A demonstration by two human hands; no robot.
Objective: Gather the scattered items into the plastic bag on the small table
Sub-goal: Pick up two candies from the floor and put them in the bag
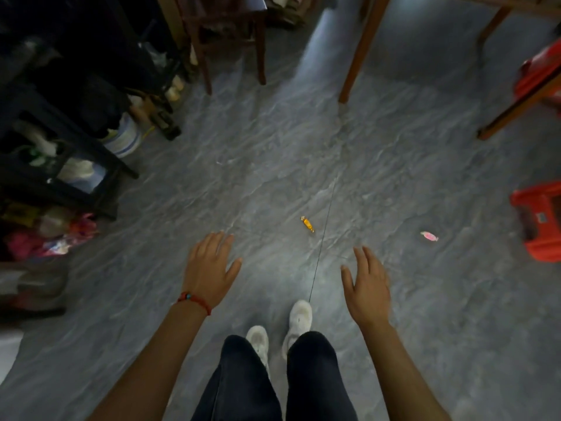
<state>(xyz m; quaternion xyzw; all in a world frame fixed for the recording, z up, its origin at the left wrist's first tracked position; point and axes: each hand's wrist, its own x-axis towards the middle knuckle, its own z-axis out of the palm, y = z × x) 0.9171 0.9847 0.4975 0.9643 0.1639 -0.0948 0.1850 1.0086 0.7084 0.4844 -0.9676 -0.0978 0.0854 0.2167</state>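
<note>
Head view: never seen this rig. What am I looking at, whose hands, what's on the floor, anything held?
There is no machine here. One wide-angle camera sits on a person's head and looks forward and down, so you see their own arms, legs and white shoes. The left hand, with a red bracelet at the wrist, and the right hand are both spread open and hold nothing. On the grey floor lie two wrapped candies: an orange candy just ahead between the hands, and a pink candy further right. Red plastic stools stand at the right edge. No plastic bag or small table can be identified.
</note>
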